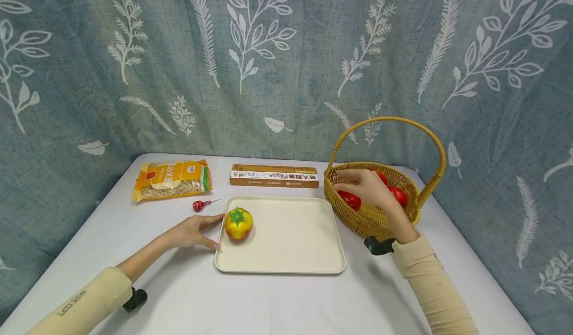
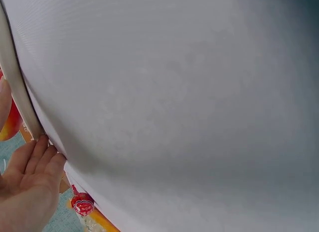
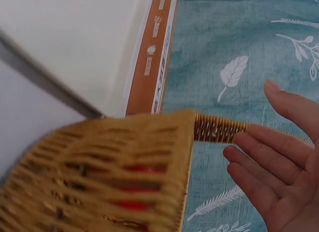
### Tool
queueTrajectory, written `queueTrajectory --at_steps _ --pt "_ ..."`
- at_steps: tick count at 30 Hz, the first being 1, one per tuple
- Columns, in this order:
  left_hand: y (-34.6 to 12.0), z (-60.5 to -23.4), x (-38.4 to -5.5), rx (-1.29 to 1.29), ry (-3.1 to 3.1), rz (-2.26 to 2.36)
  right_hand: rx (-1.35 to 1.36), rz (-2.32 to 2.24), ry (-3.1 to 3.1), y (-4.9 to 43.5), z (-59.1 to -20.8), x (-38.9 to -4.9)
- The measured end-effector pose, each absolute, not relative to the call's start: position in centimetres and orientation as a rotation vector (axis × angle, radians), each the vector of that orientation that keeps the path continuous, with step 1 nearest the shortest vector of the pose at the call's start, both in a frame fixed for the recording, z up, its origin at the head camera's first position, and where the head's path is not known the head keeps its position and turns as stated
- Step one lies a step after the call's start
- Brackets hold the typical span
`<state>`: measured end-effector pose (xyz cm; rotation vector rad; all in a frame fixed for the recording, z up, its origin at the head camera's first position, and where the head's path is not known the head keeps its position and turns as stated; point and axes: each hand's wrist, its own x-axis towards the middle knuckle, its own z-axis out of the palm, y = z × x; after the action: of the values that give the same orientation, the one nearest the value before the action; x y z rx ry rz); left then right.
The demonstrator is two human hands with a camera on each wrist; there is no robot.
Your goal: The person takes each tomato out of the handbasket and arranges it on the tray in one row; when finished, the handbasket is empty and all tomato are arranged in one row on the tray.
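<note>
My left hand point(image 1: 192, 233) touches the left rim of a cream rectangular tray point(image 1: 291, 235), its fingertips and thumb along the edge. Close to those fingers, a yellow-orange persimmon point(image 1: 238, 225) with a green leafy top sits on the tray's left side. In the left wrist view the fingers point(image 2: 42, 157) lie almost straight against the rim. My right hand point(image 1: 369, 188) is over the wicker basket point(image 1: 371, 220), above several red fruits point(image 1: 351, 200). The right wrist view shows that hand's fingers point(image 3: 259, 157) extended and the palm holding nothing, with the basket's weave beside it.
A brown pasta box point(image 1: 274, 175) lies behind the tray. An orange noodle bag point(image 1: 173, 179) is at the back left, with a red lollipop point(image 1: 201, 205) in front of it. The basket's tall handle point(image 1: 440, 151) arches up near the right arm. A patterned curtain point(image 1: 304, 76) hangs behind the table.
</note>
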<state>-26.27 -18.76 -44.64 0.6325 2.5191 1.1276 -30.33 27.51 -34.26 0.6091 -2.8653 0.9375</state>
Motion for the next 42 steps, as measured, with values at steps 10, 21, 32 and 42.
queueTrajectory --at_steps 10,21,32,42 --pt "-18.7 -44.3 -26.2 0.620 2.537 1.107 0.643 0.881 -2.982 30.3 -32.9 -32.1" --pt "-18.8 -44.3 -26.4 0.610 2.538 1.098 0.787 0.998 -3.123 32.6 -33.4 -35.3" --pt "-18.6 -44.4 -26.3 0.608 2.541 1.089 0.878 0.964 -3.262 33.3 -34.0 -37.5" --pt "-18.7 -44.4 -26.2 0.614 2.550 1.083 0.990 0.891 -3.363 32.5 -35.5 -38.3"
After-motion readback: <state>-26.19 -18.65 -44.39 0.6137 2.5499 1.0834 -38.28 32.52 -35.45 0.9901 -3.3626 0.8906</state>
